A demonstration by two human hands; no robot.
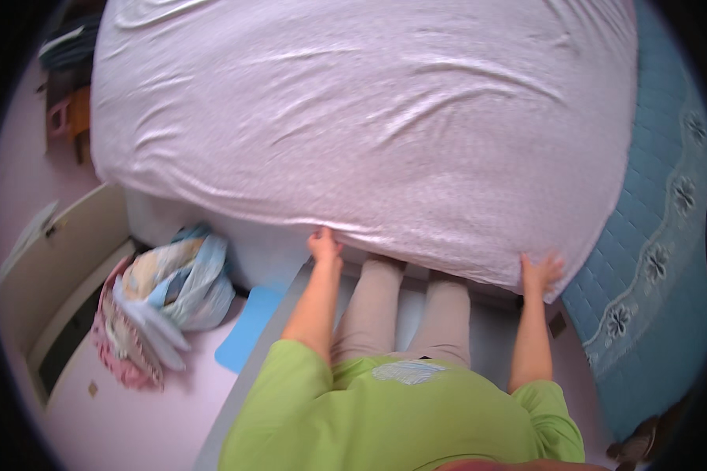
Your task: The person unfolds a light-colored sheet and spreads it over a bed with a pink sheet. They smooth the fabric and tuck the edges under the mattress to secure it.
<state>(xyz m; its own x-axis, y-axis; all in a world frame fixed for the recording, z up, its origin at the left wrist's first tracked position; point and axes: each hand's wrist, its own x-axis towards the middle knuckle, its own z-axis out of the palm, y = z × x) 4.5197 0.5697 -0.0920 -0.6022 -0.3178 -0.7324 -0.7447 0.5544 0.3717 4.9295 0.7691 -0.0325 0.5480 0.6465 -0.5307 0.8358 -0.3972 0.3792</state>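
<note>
A pale pink, wrinkled bed sheet (353,135) covers the mattress before me, its lower edge loose along my side. At that edge, left of my knees, my left hand (326,244) pinches the sheet's hem between thumb and fingers. My right hand (542,274) rests at the near right corner of the sheet with its fingers spread; it is a little blurred, and whether its thumb grips the fabric cannot be told. Below the hem on the left shows the mattress's pale side (271,247).
Bundled bedding and a plastic bag (203,294) lie on the floor at left, beside a low cabinet (70,235) and a blue mat (250,327). A grey surface (253,377) runs beneath me. Blue quilted fabric (618,259) with embroidered flowers borders the right side.
</note>
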